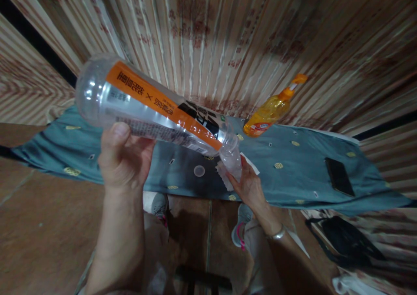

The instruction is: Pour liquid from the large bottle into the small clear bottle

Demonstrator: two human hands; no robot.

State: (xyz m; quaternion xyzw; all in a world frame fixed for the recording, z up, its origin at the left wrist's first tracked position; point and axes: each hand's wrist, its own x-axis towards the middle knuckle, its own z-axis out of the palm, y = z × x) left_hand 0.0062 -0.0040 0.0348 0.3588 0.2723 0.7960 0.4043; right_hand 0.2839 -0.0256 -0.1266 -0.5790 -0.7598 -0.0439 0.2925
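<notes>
A: ok what was the left hand (pixel 124 156) holding?
B: It was gripping a big clear bottle (pixel 93 93), raised over the teal cloth (pixel 280 186). From where I stood, its orange strip (pixel 130 82) showed Chinese characters and an "×", upside down.
A: And the right hand (pixel 250 185)?
B: Closed round some clear plastic (pixel 232 159) by the bottle's neck, couldn't tell what.
A: Other labels?
B: 1 yellow bottle (pixel 273 108) behind, red-and-blue label (pixel 260 127) too blurry to read. Plus 1 black phone (pixel 339 176).
</notes>
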